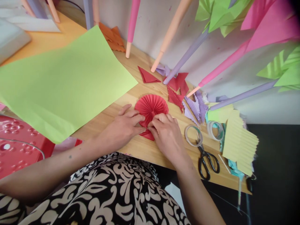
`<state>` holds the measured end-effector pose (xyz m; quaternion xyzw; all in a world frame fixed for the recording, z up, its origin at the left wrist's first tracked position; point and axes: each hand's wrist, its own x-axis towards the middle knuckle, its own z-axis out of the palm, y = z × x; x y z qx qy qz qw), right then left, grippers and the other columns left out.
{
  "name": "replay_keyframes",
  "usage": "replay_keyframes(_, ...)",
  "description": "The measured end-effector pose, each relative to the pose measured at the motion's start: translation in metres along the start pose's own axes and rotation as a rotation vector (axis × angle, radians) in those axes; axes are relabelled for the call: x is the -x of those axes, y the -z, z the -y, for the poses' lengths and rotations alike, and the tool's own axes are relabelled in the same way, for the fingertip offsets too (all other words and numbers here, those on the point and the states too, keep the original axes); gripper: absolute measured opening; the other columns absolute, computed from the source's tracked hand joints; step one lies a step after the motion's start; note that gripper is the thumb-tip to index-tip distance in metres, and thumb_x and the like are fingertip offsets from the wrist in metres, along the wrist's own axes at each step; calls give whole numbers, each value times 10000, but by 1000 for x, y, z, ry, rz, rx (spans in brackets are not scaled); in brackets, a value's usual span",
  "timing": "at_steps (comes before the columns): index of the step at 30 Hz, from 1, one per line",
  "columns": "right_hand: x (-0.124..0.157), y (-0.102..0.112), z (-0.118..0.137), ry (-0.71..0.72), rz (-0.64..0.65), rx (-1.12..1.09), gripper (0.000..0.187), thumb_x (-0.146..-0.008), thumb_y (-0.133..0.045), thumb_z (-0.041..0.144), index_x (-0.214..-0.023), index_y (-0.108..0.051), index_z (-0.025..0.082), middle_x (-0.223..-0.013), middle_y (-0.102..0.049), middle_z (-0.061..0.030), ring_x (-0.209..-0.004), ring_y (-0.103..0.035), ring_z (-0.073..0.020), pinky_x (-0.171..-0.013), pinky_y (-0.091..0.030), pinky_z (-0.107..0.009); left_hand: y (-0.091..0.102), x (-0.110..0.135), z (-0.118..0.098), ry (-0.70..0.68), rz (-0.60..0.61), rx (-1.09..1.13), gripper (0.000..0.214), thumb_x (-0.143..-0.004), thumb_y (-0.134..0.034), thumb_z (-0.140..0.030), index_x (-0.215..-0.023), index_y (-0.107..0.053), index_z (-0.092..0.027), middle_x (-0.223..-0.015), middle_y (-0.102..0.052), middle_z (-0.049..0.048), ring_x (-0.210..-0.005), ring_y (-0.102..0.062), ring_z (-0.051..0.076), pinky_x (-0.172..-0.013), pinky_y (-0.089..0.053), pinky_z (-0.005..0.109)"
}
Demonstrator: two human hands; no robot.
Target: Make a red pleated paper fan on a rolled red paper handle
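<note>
A red pleated paper fan (150,104), spread nearly into a round, lies on the wooden table near its front edge. My left hand (123,126) reaches in from the left, thumb and fingers closed on the fan's lower left edge. From the right, my right hand (165,129) pinches the fan's lower part close to its centre. The fingertips of both hands almost meet there. Part of the fan's lower side is hidden under my fingers.
A large green paper sheet (67,84) covers the table's left. Scissors (207,162), a clear tape roll (215,130) and yellow pleated paper (239,140) lie right. Red paper scraps (179,82) lie behind. Rolled paper sticks (172,25) lean against the wall.
</note>
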<state>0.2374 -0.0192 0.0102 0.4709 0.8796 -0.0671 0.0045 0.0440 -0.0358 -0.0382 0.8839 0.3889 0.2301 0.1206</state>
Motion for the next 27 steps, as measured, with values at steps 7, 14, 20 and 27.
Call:
replay_keyframes(7,-1,2,0,-42,-47,-47,95,-894,-611,175,-966,-559,210,-930,-652,-56,-882,-550,-247,-731,-341,-368,-2,0,1,9,1,27,231,-943,-520,-195,-1025,-717,-283,-1147,-632,38,-1149,-494,226,-1140,-212,509)
replay_keyframes(14,-9,-5,-2,-84,-13,-116,61,-890,-600,164,-908,-593,222,-930,-662,-50,-901,-568,-256,-741,-364,-365,-3,0,2,5,-5,2,220,-936,-532,-187,-994,-724,-278,-1137,-638,37,-1145,-502,224,-1136,-220,505)
replay_keyframes(20,20,-3,-10,-81,-263,-389,162,-978,-472,223,-1081,-597,222,-1085,-666,-66,-1038,-583,-225,-908,-437,-379,-1,1,0,17,-33,1,218,-945,-526,-187,-969,-725,-270,-1130,-651,39,-1119,-533,206,-1124,-245,515)
replay_keyframes(27,101,-16,-22,-227,-319,-318,180,-971,-492,221,-1109,-608,211,-1060,-660,-71,-1003,-580,-223,-884,-439,-382,-3,0,-4,14,-96,-48,267,-927,-506,-108,-1064,-701,-228,-1135,-682,45,-1107,-543,210,-1129,-256,504)
